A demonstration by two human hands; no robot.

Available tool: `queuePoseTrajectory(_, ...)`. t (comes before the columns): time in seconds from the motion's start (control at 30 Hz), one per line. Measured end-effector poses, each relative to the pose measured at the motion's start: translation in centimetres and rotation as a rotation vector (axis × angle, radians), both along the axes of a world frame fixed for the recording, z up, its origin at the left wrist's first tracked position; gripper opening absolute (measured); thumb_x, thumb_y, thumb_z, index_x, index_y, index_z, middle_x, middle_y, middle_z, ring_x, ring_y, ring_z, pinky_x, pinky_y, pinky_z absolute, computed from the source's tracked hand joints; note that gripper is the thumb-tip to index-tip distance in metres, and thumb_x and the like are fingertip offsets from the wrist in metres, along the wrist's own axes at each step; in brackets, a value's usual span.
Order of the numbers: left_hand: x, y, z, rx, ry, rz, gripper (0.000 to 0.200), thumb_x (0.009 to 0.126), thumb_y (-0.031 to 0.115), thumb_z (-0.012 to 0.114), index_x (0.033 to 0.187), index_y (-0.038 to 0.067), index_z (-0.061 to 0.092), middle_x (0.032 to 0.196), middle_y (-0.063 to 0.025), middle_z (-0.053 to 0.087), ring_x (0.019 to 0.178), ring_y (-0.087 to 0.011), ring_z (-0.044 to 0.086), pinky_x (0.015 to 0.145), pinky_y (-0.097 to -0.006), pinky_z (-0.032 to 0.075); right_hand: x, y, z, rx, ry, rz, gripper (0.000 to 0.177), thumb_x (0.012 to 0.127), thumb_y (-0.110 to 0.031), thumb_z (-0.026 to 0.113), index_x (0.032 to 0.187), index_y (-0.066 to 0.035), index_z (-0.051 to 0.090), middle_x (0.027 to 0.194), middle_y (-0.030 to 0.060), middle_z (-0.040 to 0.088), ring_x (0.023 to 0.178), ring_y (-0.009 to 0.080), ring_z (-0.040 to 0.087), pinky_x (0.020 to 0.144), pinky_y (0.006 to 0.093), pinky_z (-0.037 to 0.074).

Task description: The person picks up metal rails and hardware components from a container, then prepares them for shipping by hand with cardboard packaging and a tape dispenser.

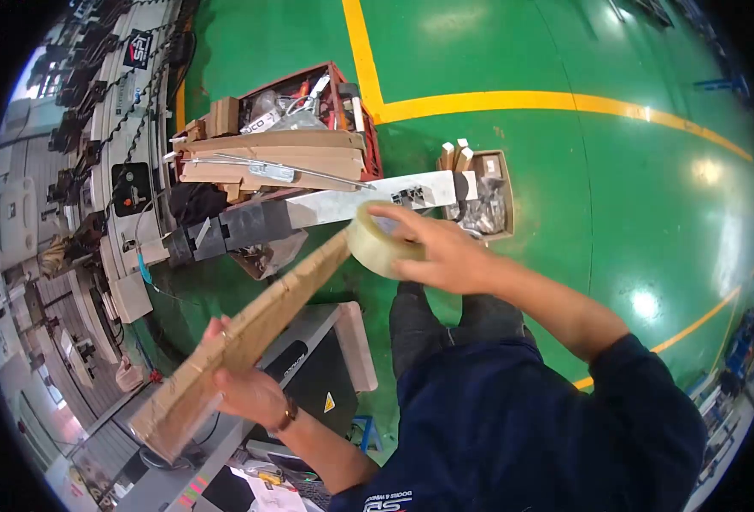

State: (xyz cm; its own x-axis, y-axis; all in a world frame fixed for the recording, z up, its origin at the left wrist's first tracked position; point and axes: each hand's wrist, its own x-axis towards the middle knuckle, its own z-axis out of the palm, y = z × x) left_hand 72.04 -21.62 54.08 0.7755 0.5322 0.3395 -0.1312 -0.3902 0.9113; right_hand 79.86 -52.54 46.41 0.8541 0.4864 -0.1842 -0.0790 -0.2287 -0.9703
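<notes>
My left hand (247,394) is closed around a long, narrow cardboard package (249,337), with fingers showing on both sides of it. The package slants from the lower left up toward the middle of the view, and its surface looks shiny and creased, as if covered in clear tape. A wide roll of clear packing tape (372,246) is gripped in my right hand (445,250), thumb below and fingers over its top. The roll sits against the package's upper end; whether a strip joins them I cannot make out.
A long grey-and-white machine arm (377,199) crosses ahead of me. Behind it stands a red crate (372,141) with cardboard and tools. A cardboard box (506,196) of wrapped parts sits on the green floor (599,256). Machinery (129,183) lines the left side.
</notes>
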Motion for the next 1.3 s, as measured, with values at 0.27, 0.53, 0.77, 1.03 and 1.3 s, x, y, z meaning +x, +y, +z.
queuePoseTrajectory(0.27, -7.7, 4.9, 1.9, -0.135, 0.041, 0.019, 0.075, 0.1, 0.06, 0.062, 0.128, -0.01, 0.06, 0.124, -0.0207, 0.067, 0.115, -0.0317, 0.066, 0.104, -0.0472, 0.056, 5.6, 17.2, -17.6, -0.378, -0.496, 0.075, 0.054, 0.08, -0.006, 0.069, 0.133, -0.001, 0.059, 0.092, 0.021, 0.073, 0.089, 0.0414, 0.071, 0.087, 0.0541, 0.053)
queuePoseTrajectory(0.53, -8.4, 9.3, 0.0, -0.459, 0.057, -0.114, 0.069, 0.107, 0.057, 0.052, 0.134, -0.006, 0.056, 0.132, -0.0185, 0.062, 0.123, -0.0288, 0.061, 0.107, -0.0468, 0.05, 0.1, 20.3, -17.2, -0.243, -0.493, -0.215, 0.037, 0.098, -0.026, 0.065, 0.126, -0.003, 0.066, 0.126, 0.0231, 0.064, 0.12, 0.0376, 0.062, 0.11, 0.0479, 0.045)
queuePoseTrajectory(0.77, -3.3, 8.2, -1.1, -0.848, 0.195, -0.044, 0.071, 0.109, 0.05, 0.051, 0.154, -0.003, 0.041, 0.144, -0.0195, 0.057, 0.135, -0.0291, 0.055, 0.118, -0.0456, 0.043, -10.2, 10.8, -4.2, -0.123, -0.038, 0.271, 0.058, 0.095, -0.058, 0.067, 0.111, -0.002, 0.065, 0.108, 0.0181, 0.07, 0.101, 0.0371, 0.068, 0.084, 0.0483, 0.053)
queuePoseTrajectory(1.03, 0.7, -0.1, -5.6, -1.365, 0.107, -0.817, 0.086, 0.092, 0.044, 0.08, 0.157, 0.006, 0.038, 0.125, -0.0111, 0.057, 0.118, -0.0244, 0.054, 0.112, -0.0441, 0.042, -20.6, -1.4, -3.6, -0.211, 0.238, 0.087, 0.067, 0.095, -0.066, 0.063, 0.098, 0.0, 0.064, 0.082, 0.0229, 0.067, 0.077, 0.0408, 0.067, 0.069, 0.0482, 0.05)
queuePoseTrajectory(1.3, -2.9, -20.8, -11.7, -1.465, 0.308, -0.653, 0.056, 0.091, 0.027, 0.071, 0.137, 0.009, 0.046, 0.093, -0.0048, 0.05, 0.083, -0.0181, 0.049, 0.084, -0.0396, 0.045, -29.8, -18.1, -6.8, -0.128, 0.685, -0.024, 0.067, 0.1, -0.064, 0.058, 0.106, 0.002, 0.07, 0.091, 0.0202, 0.071, 0.088, 0.029, 0.069, 0.078, 0.0423, 0.051)
